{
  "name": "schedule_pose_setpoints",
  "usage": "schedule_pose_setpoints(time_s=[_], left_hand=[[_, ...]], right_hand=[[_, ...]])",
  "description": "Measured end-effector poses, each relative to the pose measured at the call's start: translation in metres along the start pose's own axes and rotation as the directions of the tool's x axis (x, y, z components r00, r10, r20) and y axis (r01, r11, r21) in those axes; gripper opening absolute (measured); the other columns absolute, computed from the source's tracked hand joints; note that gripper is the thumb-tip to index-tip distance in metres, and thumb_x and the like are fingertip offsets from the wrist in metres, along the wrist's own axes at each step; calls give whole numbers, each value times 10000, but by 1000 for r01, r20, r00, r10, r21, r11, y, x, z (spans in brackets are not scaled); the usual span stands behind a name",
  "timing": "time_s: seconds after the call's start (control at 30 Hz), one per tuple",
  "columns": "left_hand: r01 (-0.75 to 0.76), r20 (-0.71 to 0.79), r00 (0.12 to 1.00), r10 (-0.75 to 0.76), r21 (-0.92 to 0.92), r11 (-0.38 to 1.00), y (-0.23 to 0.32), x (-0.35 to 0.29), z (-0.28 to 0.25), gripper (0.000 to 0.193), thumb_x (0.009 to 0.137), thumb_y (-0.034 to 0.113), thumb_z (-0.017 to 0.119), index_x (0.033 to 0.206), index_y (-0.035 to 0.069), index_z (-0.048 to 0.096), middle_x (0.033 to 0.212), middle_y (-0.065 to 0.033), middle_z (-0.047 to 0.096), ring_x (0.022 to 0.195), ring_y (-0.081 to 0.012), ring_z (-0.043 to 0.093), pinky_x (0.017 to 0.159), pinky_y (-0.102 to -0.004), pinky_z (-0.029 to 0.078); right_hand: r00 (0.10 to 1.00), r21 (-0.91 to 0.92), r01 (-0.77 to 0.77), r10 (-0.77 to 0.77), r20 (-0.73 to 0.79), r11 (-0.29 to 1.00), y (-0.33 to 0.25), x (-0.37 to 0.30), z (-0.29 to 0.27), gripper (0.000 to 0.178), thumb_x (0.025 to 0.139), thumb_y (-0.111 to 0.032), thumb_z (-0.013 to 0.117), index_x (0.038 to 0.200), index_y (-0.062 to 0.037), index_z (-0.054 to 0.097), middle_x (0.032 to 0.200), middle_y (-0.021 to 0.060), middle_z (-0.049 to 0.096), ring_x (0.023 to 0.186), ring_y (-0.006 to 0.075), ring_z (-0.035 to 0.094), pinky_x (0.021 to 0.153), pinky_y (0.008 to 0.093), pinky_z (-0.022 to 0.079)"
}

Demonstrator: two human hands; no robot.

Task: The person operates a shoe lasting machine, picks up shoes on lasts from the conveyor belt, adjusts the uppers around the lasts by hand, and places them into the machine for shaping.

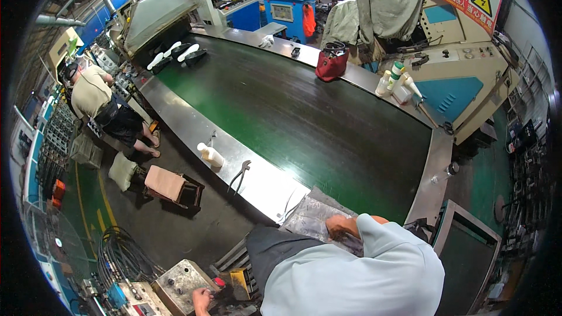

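My left hand (pixel 202 300) is at the lower left, on the scuffed metal control box (pixel 182 281). Its fingers are curled beside a red push button (pixel 219 282); whatever they may grip is too small to make out. My right hand (pixel 336 226) leans, loosely closed, on a worn grey mat (pixel 312 216) at the conveyor's near corner. No object shows in it. On the metal edge left of the mat lie dark pliers (pixel 240 176), and beyond them stands a white bottle (pixel 210 155).
A green-black conveyor belt (pixel 281 111) carries black shoes with white insoles (pixel 178 53) at its far end. On the far edge are a red bag (pixel 332 63) and several bottles (pixel 395 82). A co-worker (pixel 96 96) stands left, behind stools (pixel 170 183). Cables (pixel 126 257) hang near the box.
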State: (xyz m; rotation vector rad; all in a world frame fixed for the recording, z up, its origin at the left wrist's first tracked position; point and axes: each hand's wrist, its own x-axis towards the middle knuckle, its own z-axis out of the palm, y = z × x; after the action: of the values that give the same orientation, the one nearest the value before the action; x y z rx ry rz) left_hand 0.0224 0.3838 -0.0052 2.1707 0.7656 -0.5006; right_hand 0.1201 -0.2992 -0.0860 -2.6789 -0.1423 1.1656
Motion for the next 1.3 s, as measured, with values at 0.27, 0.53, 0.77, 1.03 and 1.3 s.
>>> schedule_pose_setpoints(time_s=[0.27,0.53,0.77,1.03,1.3], left_hand=[[12,62,998,-9,-46,999,9,-4,-2,203,945,56,603,1036,-93,706,802,-127,703,665,-230,730,552,-335,582],[24,23,999,-23,-20,1000,13,-8,-2,243,925,86,595,1004,-93,738,771,-116,717,662,-185,726,576,-318,571],[51,34,998,-49,-39,998,11,-8,-1,253,931,98,604,1048,-80,740,802,-113,730,673,-185,725,589,-322,569],[25,61,998,-26,24,999,18,-11,-5,227,950,99,589,1024,-75,715,819,-110,710,694,-206,731,586,-327,580],[46,69,997,-43,-37,998,17,-11,-3,270,938,87,605,1103,-98,712,811,-130,729,667,-204,735,574,-324,581]], right_hand=[[999,-12,48,-48,22,999,2,-3,-3,560,650,-423,943,1000,-16,784,1029,221,760,1036,377,727,914,487,566],[997,-35,-14,16,73,999,-2,1,-5,548,697,-420,919,1078,-48,790,1089,189,768,1080,364,725,887,474,589],[989,-48,-20,27,147,999,-2,-2,-11,498,736,-391,878,1066,-30,786,1056,198,769,1024,367,739,873,467,594],[991,-20,-10,12,134,1000,-3,2,-10,363,794,-306,808,1050,-49,791,1128,227,750,1064,387,730,901,475,589],[990,-19,21,-18,140,1000,6,3,-6,490,712,-387,892,1032,-31,788,1029,218,768,985,393,746,841,497,585]])
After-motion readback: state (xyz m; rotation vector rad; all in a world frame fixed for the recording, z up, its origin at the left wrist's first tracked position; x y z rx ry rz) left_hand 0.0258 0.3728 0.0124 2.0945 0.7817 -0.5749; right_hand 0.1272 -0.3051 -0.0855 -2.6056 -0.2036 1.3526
